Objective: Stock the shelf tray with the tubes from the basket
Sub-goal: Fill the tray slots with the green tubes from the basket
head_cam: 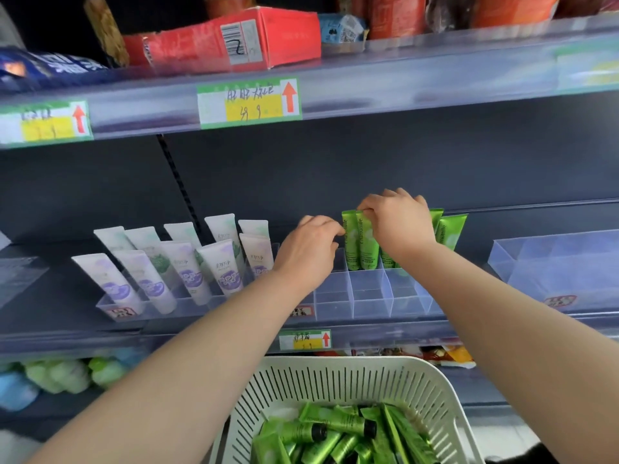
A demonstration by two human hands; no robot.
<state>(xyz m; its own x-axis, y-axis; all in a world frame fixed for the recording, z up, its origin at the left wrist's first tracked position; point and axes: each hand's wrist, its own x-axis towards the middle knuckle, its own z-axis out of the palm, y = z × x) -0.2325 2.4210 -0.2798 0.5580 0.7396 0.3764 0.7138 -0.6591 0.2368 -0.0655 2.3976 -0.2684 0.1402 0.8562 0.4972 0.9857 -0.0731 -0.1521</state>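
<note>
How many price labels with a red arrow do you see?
3 price labels: one left on the upper shelf edge, one at its middle, one above the basket. A blurred label far right may be another.

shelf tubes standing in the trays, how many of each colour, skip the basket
white tubes: 10
green tubes: 4 in view, more may hide behind the right hand
total: 14 in view
</note>
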